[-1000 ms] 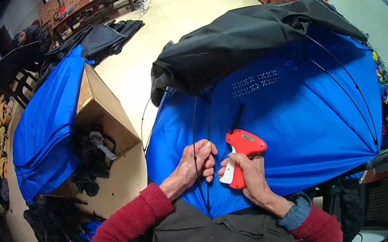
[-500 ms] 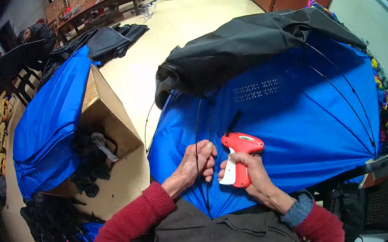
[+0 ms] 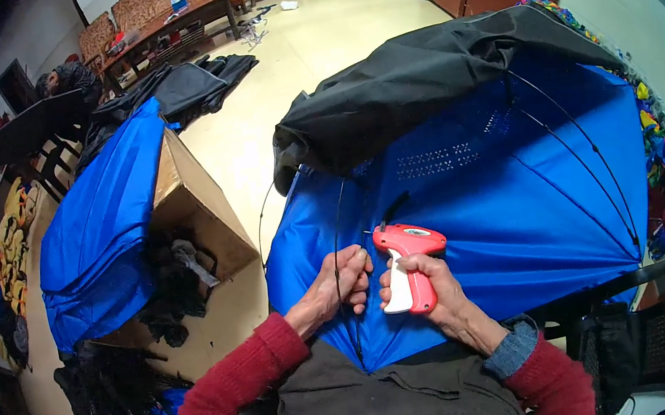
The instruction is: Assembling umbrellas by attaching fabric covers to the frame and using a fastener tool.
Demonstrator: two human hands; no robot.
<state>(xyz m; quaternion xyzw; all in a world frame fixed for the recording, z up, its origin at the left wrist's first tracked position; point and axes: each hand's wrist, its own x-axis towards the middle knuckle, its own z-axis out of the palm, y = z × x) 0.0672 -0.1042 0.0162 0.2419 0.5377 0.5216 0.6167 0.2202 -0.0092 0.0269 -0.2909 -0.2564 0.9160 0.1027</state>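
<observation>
A large blue umbrella canopy [image 3: 501, 210] with thin black ribs lies spread over my lap. My left hand [image 3: 344, 280] pinches the blue fabric at one black rib [image 3: 337, 232]. My right hand [image 3: 431, 283] grips a red and white tagging gun [image 3: 406, 269], its needle end pointing left toward my left hand. The two hands are almost touching. A black canopy [image 3: 425, 82] is draped over the far side of the blue one.
An open cardboard box [image 3: 198, 204] stands on the floor to my left, with blue fabric [image 3: 100, 230] laid over it and black pieces beside it. A black chair [image 3: 658, 316] is at my right. More black fabric [image 3: 182, 84] lies farther back on the floor.
Both hands have stayed together on the blue fabric with the gun; the gun's tip has shifted slightly closer to my left hand.
</observation>
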